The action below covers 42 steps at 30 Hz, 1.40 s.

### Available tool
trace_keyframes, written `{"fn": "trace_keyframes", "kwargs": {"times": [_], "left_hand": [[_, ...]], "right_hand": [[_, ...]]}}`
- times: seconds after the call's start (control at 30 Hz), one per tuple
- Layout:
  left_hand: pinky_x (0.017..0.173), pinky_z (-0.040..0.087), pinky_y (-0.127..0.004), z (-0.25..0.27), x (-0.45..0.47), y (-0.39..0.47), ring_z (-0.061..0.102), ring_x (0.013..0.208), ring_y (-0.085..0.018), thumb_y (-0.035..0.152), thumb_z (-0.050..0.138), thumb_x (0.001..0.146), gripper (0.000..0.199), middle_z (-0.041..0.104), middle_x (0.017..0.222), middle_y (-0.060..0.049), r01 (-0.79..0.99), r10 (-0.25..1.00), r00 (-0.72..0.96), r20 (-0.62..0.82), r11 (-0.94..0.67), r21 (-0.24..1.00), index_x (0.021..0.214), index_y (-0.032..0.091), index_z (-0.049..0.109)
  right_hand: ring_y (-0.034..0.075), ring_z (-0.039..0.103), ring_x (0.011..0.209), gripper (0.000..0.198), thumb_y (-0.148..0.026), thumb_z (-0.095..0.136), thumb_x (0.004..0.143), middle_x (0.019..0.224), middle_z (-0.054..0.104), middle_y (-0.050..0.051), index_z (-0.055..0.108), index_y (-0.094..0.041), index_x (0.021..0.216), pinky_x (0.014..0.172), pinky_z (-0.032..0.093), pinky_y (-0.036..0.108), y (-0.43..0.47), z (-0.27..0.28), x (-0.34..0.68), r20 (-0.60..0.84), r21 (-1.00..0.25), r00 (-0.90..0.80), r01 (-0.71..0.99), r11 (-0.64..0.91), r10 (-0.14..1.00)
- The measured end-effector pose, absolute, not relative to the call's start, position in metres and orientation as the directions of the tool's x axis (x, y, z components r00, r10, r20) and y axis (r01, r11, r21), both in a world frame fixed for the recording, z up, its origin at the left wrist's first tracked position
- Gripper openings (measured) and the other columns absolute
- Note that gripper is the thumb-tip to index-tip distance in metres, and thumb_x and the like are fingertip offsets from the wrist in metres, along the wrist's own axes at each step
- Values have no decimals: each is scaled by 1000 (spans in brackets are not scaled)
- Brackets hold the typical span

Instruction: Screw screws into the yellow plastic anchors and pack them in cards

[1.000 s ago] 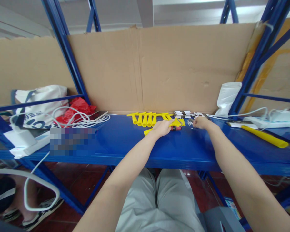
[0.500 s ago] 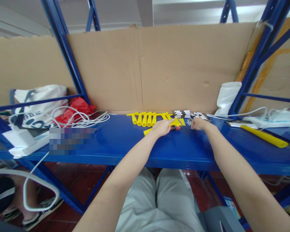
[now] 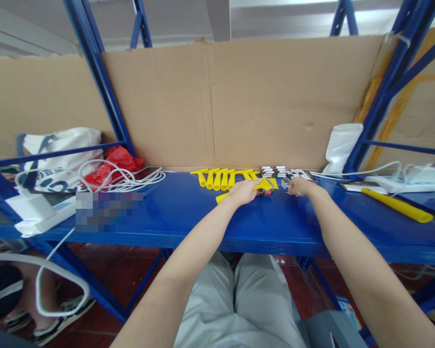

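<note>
My left hand (image 3: 242,192) is closed around a yellow plastic scraper (image 3: 263,184) with a wide flat head, its handle end poking out behind the hand. A red and black tool handle (image 3: 264,192) lies just under the scraper's head. My right hand (image 3: 298,186) is closed in a pinch beside a small heap of silvery metal pieces (image 3: 285,183), which look like screws. What its fingertips hold is too small to make out. Beyond my left hand, several yellow T-shaped scrapers (image 3: 223,179) lie in a row.
Black-and-white packets (image 3: 274,171) lie at the back of the blue shelf (image 3: 181,208). A long yellow tube (image 3: 397,205) and a power strip (image 3: 406,182) are at right. White cables (image 3: 144,180), a red bag (image 3: 117,164) and a tote bag (image 3: 65,159) fill the left.
My right hand's fingers have shifted slightly beside the metal pieces. The left hand keeps its hold on the yellow scraper in the same spot.
</note>
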<state>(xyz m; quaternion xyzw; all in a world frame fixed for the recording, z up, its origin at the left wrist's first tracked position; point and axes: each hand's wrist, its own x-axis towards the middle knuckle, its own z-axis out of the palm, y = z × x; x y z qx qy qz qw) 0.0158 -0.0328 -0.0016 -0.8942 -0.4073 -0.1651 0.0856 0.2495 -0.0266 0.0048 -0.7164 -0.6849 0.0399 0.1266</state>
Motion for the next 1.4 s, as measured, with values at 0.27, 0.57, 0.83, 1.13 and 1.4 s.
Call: {"fn": "trace_keyframes", "kwargs": {"times": [0.27,0.57,0.83,1.13,1.4], "left_hand": [[94,48,-36,-2,16,-32,59,113,-24,24,44,91,51,59,129,-9,759,704,611,362,-651,-17,141,26,40],[95,47,-35,-2,16,-32,58,113,-23,24,43,91,51,59,128,-8,755,701,612,367,-656,-6,141,25,40],[96,46,-36,-1,13,-26,57,115,-23,21,46,88,53,59,129,-7,751,700,588,404,-659,49,141,25,41],[95,45,-32,9,2,-10,59,110,-21,11,49,81,45,67,115,-7,507,670,377,640,-727,463,124,18,58],[40,31,-16,23,8,-20,37,35,-4,10,48,83,15,43,48,9,-92,916,121,382,-373,923,70,17,46]], "right_hand": [[15,62,59,13,-5,60,68,58,63,5,65,-14,61,58,46,23,-35,12,238,7,-166,139,977,-136,990],[13,60,56,14,-4,56,70,60,65,5,67,-13,66,53,43,19,-40,14,235,-1,-201,137,970,-135,991],[14,63,63,17,-3,52,71,72,69,11,66,-11,65,53,42,19,-44,19,228,14,-86,107,991,-105,994],[13,62,62,19,-3,48,73,74,69,11,66,-10,70,53,41,19,-36,12,235,-25,-108,70,991,-73,997],[12,56,60,20,-1,44,75,68,65,6,61,-12,76,55,37,18,-38,16,226,178,-218,26,976,13,984]]}}
